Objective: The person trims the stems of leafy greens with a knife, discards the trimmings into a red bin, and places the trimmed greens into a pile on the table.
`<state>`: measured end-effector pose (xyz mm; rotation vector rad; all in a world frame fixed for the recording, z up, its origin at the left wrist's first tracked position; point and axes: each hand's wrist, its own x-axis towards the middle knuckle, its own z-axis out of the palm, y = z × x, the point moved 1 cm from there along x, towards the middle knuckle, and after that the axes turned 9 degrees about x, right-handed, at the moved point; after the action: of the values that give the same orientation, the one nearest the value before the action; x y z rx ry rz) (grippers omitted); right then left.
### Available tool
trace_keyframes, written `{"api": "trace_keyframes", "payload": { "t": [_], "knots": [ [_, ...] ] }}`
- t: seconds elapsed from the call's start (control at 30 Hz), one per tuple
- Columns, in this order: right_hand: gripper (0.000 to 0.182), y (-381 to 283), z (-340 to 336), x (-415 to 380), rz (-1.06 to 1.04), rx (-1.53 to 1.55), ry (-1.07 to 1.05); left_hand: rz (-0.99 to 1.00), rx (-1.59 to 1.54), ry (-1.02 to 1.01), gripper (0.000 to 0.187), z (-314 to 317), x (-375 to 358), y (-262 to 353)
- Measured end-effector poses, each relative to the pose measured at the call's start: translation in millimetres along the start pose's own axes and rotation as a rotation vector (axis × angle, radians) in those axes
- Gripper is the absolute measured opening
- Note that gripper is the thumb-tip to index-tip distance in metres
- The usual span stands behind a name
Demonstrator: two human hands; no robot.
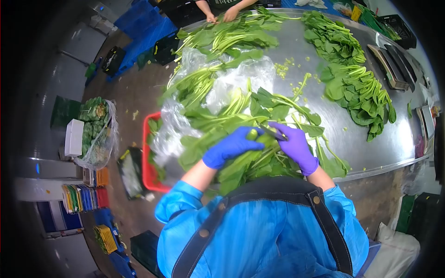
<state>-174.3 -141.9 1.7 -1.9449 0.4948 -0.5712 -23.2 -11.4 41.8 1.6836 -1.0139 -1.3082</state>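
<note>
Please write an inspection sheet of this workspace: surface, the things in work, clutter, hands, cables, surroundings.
Surface: steel table, shiny, strewn with greens.
Things in work: bunch of leafy greens at the near edge, under both hands.
Clutter: clear plastic sheet under greens; sorted pile of greens on the far side; cut stem bits.
Hands: left hand in a blue glove grips the stems; right hand in a purple glove holds a small knife.
Cables: nothing seen.
Surroundings: red crate beside the table; bagged greens on the floor; another person's hands at the far end.
</note>
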Motion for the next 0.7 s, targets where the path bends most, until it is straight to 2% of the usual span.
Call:
{"api": "trace_keyframes", "payload": {
  "t": [0.07, 0.13, 0.17, 0.23, 0.27, 0.33, 0.37, 0.47, 0.7],
  "knots": [
    [0.031, 10, 1, -1, -0.038, -0.03, 0.027, -0.006, 0.07, 0.01, 0.041, -2, -4, -7],
    [0.03, 42, -5, -5, 0.274, -0.088, -0.143, 0.044, 0.208, -0.085, 0.042, -6, -13, -9],
    [0.03, 84, -3, -10, 0.144, -0.27, -0.146, 0.041, 0.207, -0.077, 0.042, -7, -15, -11],
    [0.03, 84, -7, -17, 0.214, -0.083, -0.087, 0.057, 0.236, 0.082, 0.044, -9, -16, -16],
    [0.03, 83, -8, -18, 0.216, -0.082, -0.095, 0.052, 0.231, 0.086, 0.044, -8, -15, -19],
    [0.032, 27, -12, -14, 0.21, -0.027, -0.089, 0.125, 0.372, 0.161, 0.048, -3, -9, -23],
    [0.032, 19, -8, -14, 0.216, -0.029, -0.088, 0.124, 0.368, 0.156, 0.048, 0, -6, -21],
    [0.036, 8, -1, -10, -0.012, -0.118, -0.043, 0.18, 0.368, 0.11, 0.047, 8, -4, -8],
    [0.044, 10, -3, -12, -0.018, -0.158, -0.101, 0.122, 0.149, 0.105, 0.048, 12, -11, -17]
  ]
}}
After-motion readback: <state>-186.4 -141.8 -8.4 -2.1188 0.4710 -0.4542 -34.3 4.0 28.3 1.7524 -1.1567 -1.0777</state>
